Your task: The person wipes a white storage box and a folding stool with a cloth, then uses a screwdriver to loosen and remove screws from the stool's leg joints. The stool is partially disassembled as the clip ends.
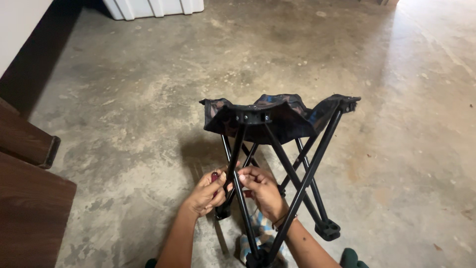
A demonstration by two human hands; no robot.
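Fingers of both hands are curled tight around the crossing black legs of a folding stool (pixel 277 149), left hand (pixel 208 191) beside right hand (pixel 263 191); its dark fabric seat (pixel 270 116) sits above them on concrete floor (pixel 124 99).

- A small folding stool (pixel 277 164) is standing on the bare concrete floor (pixel 124 109), its dark fabric seat (pixel 277 116) sagging between the black metal legs (pixel 305 178).
- The left hand (pixel 208 192) is closing its grip low on a crossing leg, fingers curled around the tube.
- The right hand (pixel 263 191) is pinching the same leg just beside it.
- Dark wooden furniture (pixel 29 198) is sitting at the left edge, and a white container (pixel 153 7) is showing at the top.
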